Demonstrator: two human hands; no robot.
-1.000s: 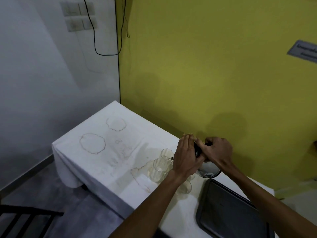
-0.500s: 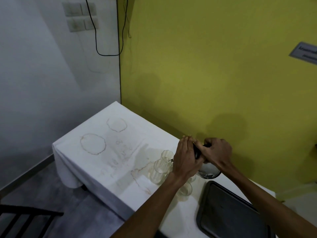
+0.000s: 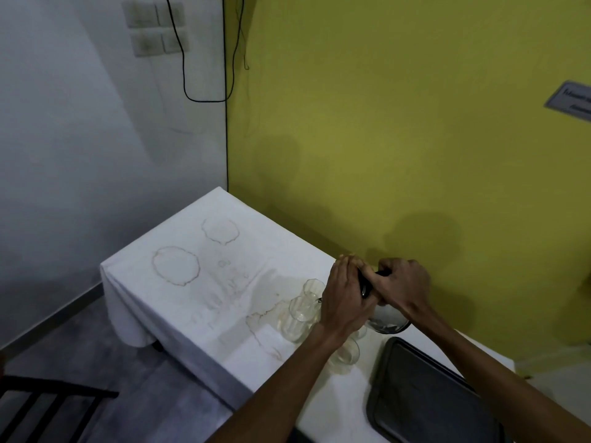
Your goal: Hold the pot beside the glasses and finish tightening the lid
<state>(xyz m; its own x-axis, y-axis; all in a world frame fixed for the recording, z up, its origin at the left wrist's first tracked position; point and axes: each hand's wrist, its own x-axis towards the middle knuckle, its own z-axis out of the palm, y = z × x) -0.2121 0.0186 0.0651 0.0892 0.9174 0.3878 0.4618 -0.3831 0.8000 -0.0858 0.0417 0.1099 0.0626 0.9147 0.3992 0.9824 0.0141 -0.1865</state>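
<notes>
While your left hand (image 3: 347,302) and right hand (image 3: 401,287) both curl tight around the shiny pot (image 3: 388,322) beside the dark tray (image 3: 425,398), the 4 glasses (image 3: 299,314) next to the tray look empty. Filling seems not yet done.

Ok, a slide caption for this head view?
Both hands grip a black-handled metal jug beside clear drinking glasses.
</notes>
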